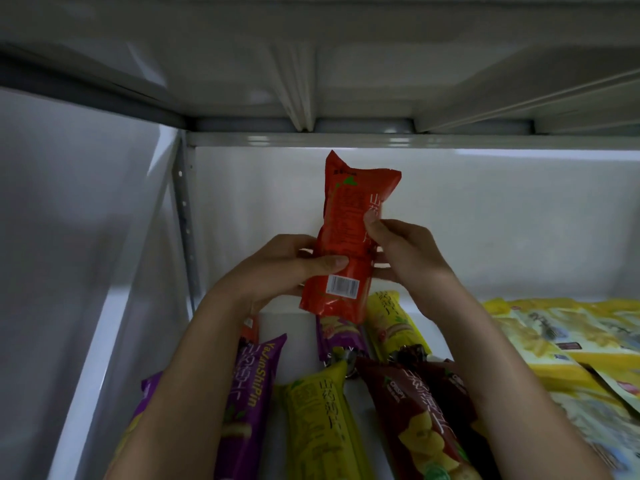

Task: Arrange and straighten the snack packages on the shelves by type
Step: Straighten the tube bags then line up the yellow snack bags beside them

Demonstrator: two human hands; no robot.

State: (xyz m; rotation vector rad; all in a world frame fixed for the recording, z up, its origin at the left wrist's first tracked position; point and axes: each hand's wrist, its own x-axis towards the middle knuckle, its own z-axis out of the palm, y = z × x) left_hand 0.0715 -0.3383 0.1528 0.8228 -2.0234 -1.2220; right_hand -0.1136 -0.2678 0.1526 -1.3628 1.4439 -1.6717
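Note:
An orange-red snack package (349, 216) stands nearly upright above the shelf, barcode side toward me. My left hand (277, 268) grips its lower left side, thumb across the front. My right hand (401, 251) pinches its right edge at mid height. Below on the white shelf (298, 344) lie long packages: a purple one (249, 393) at left, a yellow-green one (318, 420), a dark red one (415, 410), and behind them a second purple package (337, 336) and a second yellow-green package (391, 323).
A heap of flat yellow bags (568, 348) fills the shelf's right part. The shelf's white back wall (502, 220) rises behind the hands, a perforated upright (183, 216) stands at the left, and the underside of the upper shelf (311, 64) hangs close overhead.

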